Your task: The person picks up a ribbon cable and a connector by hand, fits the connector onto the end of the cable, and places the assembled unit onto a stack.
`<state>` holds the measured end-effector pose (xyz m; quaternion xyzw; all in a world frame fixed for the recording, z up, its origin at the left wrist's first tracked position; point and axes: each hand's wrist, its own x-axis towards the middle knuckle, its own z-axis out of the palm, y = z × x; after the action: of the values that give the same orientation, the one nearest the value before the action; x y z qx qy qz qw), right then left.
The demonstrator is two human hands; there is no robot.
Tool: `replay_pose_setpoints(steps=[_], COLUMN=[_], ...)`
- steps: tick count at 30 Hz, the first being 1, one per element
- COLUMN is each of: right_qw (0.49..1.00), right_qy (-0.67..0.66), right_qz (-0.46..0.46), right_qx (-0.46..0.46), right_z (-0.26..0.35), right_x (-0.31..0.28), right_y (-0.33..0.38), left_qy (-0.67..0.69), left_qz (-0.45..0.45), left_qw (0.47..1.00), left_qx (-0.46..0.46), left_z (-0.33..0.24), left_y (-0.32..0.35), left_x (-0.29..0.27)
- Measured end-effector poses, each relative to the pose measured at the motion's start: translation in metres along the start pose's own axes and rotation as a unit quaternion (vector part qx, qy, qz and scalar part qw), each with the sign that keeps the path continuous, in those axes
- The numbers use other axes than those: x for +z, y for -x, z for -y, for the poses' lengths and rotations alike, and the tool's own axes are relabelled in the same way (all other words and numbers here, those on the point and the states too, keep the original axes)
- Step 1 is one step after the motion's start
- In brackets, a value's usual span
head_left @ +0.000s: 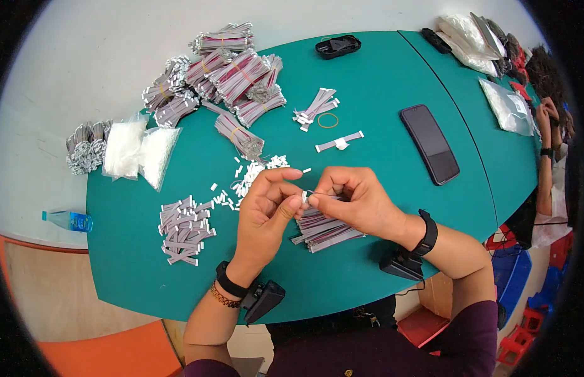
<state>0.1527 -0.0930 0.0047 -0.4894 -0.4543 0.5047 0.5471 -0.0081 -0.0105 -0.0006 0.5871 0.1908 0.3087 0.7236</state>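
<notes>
My left hand (265,210) pinches a small white connector (304,196) between thumb and index finger. Facing it, my right hand (361,202) closes thumb and index finger on a thin grey cable end, mostly hidden by the fingers. The two pinches nearly meet; whether the cable sits inside the connector I cannot tell. Under my right hand lies a stack of grey ribbon cables (329,232). Loose white connectors (260,176) are heaped just beyond my left hand. Short grey cables with white ends (186,231) form a pile to its left.
Bundled ribbon cables (241,78) crowd the far left of the green table (367,81). Bags of white parts (125,147) lie beside them. A phone (430,144), a black case (338,46) and a rubber band (328,120) lie beyond. Another person's hand (546,110) is at far right.
</notes>
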Motion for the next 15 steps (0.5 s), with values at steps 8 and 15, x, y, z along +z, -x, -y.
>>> replay_pose_setpoints(steps=[8, 15], right_qw=[1.000, 1.000], right_qy=[-0.001, 0.007], right_qz=[-0.007, -0.011], right_qx=[0.006, -0.008], right_z=[0.0000, -0.0005], right_x=[0.0005, 0.0001], right_y=[0.0003, -0.0005], left_qy=[-0.033, -0.062], left_qz=[0.005, -0.010], left_qw=[0.999, 0.998], left_qx=[0.019, 0.014], left_z=[-0.0034, -0.0033], left_y=[0.0013, 0.0010], left_x=[0.0018, 0.0015])
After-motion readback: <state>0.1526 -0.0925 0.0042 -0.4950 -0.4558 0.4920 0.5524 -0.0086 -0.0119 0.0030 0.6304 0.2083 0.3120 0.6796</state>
